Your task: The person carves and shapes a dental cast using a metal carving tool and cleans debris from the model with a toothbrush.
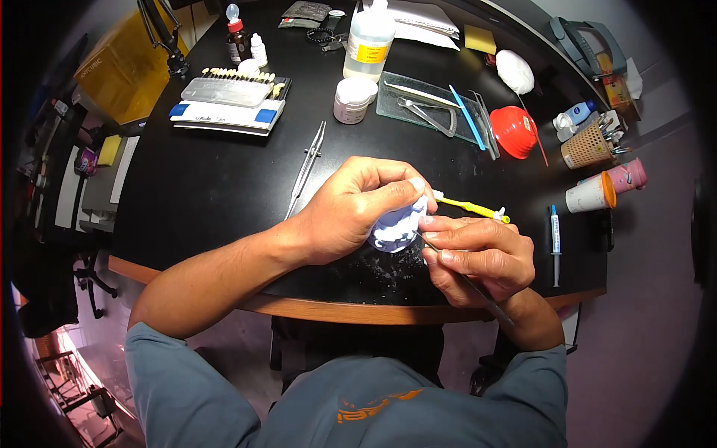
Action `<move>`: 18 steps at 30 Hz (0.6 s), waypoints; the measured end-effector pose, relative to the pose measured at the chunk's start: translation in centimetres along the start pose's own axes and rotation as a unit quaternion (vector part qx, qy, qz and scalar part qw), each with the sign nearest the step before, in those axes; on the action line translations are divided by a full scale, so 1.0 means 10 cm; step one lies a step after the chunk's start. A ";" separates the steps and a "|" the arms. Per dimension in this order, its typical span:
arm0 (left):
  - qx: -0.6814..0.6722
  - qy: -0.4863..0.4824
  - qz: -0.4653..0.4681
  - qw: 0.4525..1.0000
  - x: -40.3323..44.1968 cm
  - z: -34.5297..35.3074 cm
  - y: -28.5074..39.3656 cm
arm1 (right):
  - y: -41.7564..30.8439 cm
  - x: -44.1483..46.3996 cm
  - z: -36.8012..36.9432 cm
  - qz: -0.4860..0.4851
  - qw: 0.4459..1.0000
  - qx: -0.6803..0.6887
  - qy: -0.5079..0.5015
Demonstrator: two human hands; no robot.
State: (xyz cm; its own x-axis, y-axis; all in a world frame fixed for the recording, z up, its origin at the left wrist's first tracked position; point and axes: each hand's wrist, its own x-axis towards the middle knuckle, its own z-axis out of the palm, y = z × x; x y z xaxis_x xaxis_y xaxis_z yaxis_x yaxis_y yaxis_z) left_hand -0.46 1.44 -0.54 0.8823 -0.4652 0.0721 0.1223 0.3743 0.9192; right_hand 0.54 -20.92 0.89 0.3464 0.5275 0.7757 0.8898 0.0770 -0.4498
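Observation:
My left hand (358, 205) is wrapped round a white dental cast (394, 230), holding it above the black desk near its front edge. The hand covers the cast's upper part. Between the fingers and thumb of my right hand (485, 254) is a slim dark carving tool (478, 290), held like a pen. Its tip meets the right side of the cast, though the exact contact is partly hidden by fingers. White crumbs (392, 272) lie scattered on the desk below. Just beyond my right hand rests a yellow-green toothbrush (470, 206), and tweezers (306, 170) lie left of my left hand.
At the back stand a large bottle (370, 41), a small jar (351, 101) and a tooth shade guide (231, 93). A glass slab (418, 112) bears several tools. Rightward are a red bowl (514, 132), a pen holder (586, 148), a cup (590, 196) and a syringe (556, 243).

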 end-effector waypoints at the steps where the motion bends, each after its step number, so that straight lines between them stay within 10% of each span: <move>1: -0.001 0.004 0.003 1.000 0.00 0.00 -0.01 | 0.00 0.00 0.00 -0.002 1.000 -0.002 0.000; 18: -0.007 -0.017 0.031 0.999 0.00 0.03 -0.02 | 0.00 0.01 -0.06 -0.008 0.999 0.025 -0.021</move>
State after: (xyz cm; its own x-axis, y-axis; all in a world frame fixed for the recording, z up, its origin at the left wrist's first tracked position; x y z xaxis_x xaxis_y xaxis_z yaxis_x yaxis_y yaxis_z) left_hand -0.67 1.09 -0.61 0.8722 -0.4680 0.1419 0.0748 0.4145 0.9070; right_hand 0.81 -21.35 1.25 0.3179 0.5613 0.7641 0.8792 0.1271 -0.4591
